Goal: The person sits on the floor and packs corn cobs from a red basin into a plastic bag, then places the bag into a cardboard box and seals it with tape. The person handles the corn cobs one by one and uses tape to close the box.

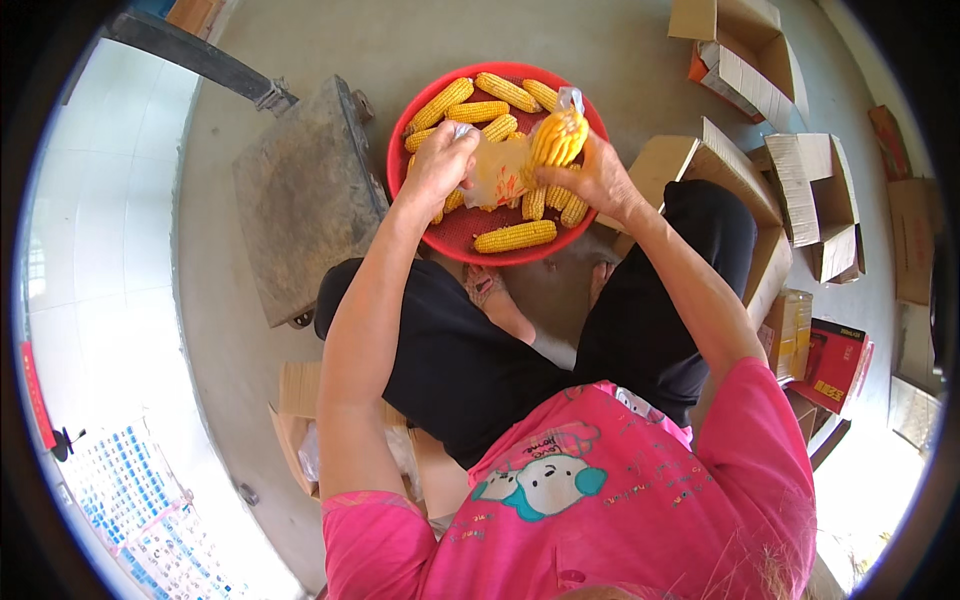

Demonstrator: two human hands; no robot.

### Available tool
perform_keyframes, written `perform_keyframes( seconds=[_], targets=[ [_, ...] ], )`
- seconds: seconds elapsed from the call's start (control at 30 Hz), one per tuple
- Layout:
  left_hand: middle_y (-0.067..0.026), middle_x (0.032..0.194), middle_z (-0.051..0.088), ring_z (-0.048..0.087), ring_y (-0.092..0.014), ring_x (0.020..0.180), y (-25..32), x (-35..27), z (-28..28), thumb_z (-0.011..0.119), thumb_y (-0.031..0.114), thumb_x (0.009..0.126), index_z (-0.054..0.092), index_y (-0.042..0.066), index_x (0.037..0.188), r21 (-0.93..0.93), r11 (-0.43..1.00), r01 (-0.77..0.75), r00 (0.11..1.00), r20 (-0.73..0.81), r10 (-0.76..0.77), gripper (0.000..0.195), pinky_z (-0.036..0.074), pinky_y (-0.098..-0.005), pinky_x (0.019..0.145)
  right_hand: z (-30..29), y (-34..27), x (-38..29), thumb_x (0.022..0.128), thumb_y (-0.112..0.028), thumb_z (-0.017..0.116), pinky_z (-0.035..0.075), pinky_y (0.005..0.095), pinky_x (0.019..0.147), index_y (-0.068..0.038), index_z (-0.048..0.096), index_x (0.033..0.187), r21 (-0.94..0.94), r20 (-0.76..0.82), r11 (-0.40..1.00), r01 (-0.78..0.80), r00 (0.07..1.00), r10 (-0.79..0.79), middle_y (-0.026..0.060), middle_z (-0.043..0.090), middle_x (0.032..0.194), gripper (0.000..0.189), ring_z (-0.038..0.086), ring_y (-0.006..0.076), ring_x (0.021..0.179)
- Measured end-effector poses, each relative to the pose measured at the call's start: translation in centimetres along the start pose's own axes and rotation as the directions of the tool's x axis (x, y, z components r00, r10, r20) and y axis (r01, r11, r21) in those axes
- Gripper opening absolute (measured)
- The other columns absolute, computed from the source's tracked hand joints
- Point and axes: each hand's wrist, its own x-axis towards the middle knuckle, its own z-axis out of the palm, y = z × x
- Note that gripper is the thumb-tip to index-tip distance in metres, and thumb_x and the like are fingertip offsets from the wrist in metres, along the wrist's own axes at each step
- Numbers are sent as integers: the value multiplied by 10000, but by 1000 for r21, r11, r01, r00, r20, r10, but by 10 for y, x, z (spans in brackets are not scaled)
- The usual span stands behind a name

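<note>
My left hand (442,165) pinches a clear plastic bag (499,169) with red print, which stretches across toward my right hand. In my right hand (598,176) is an ear of corn (559,139), held upright with its end toward me. Part of the bag lies around or behind that ear; I cannot tell how far it covers it. Below both hands stands a red plastic basket (396,157) with a mesh bottom. Several yellow husked ears lie in it, among them one corn cob (515,236) near the front rim.
A dusty metal platform scale (304,199) stands left of the basket. Open cardboard boxes (750,64) are at the right, with a red carton (831,364) among them. Another open box (300,390) sits by my left thigh. My knees flank the basket's near side.
</note>
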Motion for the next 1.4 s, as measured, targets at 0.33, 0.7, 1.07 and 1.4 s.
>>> perform_keyframes(
  seconds=[0.33, 0.7, 1.07, 1.4],
  targets=[
    [12, 700, 487, 466, -87, 610, 1, -2, 3, 418, 182, 1003, 507, 80, 1061, -144, 988, 51, 999, 8, -50, 147, 452, -277, 564, 30, -4, 30, 788, -97, 783, 508, 324, 905, -17, 537, 1220, 448, -59, 885, 128, 992, -113, 63, 650, 1119, 504, 619, 157, 1021],
    [24, 684, 464, 384, -62, 543, -2, 0, -1, 383, 198, 1027, 477, 54, 1214, -168, 986, -2, 998, 55, 12, 254, 453, -266, 580, 36, 46, 25, 727, -152, 769, 475, 437, 903, -41, 505, 1220, -387, -17, 900, 201, 974, -225, 184, 589, 1160, 571, 562, 365, 1113],
    [-15, 714, 515, 466, -96, 550, -1, 0, 3, 388, 188, 1028, 486, 34, 1195, -187, 982, -11, 995, 95, 29, 248, 446, -255, 542, 55, 87, 10, 742, -343, 775, 498, 456, 842, -23, 537, 1122, -677, 292, 716, 171, 955, 48, 213, 610, 1061, 550, 617, 393, 970],
    [24, 703, 456, 360, -52, 547, -1, -2, 2, 403, 206, 1033, 489, 52, 1240, -156, 988, 4, 992, 125, 16, 271, 452, -251, 578, 78, 82, 38, 686, -517, 781, 433, 429, 881, -52, 586, 1071, -785, 199, 586, 201, 978, -68, 153, 617, 1029, 634, 578, 311, 1023]
  ],
)
